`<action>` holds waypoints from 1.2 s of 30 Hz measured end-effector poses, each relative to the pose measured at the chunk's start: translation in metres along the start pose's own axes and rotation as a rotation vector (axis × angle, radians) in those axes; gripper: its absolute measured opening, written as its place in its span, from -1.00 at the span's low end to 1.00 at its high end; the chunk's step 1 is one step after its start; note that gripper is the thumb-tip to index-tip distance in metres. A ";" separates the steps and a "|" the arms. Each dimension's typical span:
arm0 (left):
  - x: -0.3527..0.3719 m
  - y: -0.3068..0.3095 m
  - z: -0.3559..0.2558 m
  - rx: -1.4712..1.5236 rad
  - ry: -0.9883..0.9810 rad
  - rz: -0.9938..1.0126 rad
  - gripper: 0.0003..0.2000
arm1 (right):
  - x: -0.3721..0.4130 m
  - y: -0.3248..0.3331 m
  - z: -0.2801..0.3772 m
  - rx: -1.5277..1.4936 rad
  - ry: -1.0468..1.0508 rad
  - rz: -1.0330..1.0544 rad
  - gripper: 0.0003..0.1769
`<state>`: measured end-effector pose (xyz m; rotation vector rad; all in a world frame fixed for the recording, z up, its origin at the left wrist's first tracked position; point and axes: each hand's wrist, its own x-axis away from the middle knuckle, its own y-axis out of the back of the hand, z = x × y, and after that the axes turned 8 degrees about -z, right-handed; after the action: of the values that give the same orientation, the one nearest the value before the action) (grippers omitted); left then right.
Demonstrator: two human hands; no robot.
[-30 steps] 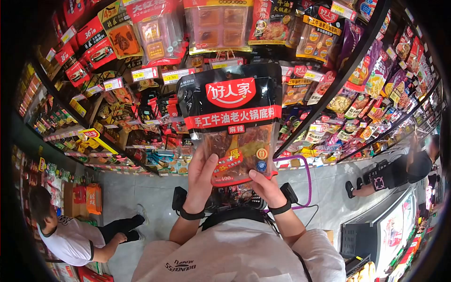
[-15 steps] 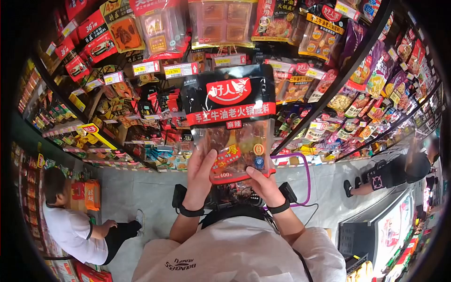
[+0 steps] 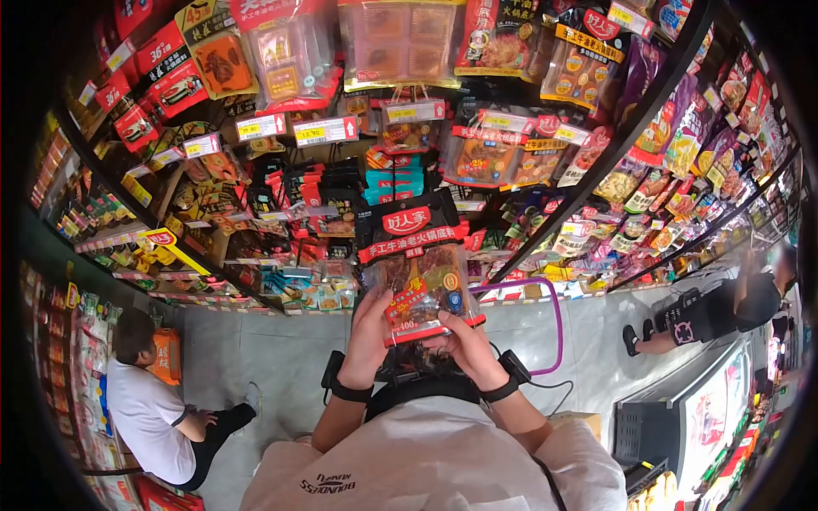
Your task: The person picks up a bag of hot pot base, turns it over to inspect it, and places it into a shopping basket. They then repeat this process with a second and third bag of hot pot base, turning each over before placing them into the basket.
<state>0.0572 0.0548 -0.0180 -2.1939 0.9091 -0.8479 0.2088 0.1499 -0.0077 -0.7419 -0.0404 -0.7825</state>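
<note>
A black and red packet of hotpot soup base (image 3: 417, 272) with a clear window is held up before my chest, its printed front facing me. On its lower left edge my left hand (image 3: 370, 332) is closed, thumb over the front. The lower right edge is gripped by my right hand (image 3: 467, 345), thumb on the front near the bottom seam. The fingers behind the packet are hidden. Beyond it hang similar packets on the rack, such as one with a yellow band (image 3: 582, 64).
Shelves of packaged goods curve around the front, with price tags (image 3: 325, 131) along their edges. A purple-rimmed basket or cart frame (image 3: 558, 328) stands right of the packet. A seated person (image 3: 153, 409) is at left, another person (image 3: 724, 307) at right. A display unit (image 3: 682, 417) stands lower right.
Both hands have lowered the packet toward my body, so it looks smaller and more of the shelf behind shows. The person at left has shifted slightly to the right.
</note>
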 end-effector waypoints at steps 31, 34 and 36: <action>0.022 0.016 0.016 -0.190 0.019 0.192 -0.70 | -0.139 -0.016 0.015 -0.246 0.103 0.123 -0.68; 0.025 0.017 0.014 -0.207 0.029 0.189 -0.73 | -0.161 -0.001 0.006 -0.230 0.087 0.164 -0.69; 0.025 0.021 0.016 -0.205 0.040 0.185 -0.74 | -0.163 0.003 0.007 -0.219 0.093 0.163 -0.70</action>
<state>0.0753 0.0282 -0.0352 -2.2266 1.2464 -0.7402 0.0949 0.2578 -0.0529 -0.9030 0.1901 -0.6712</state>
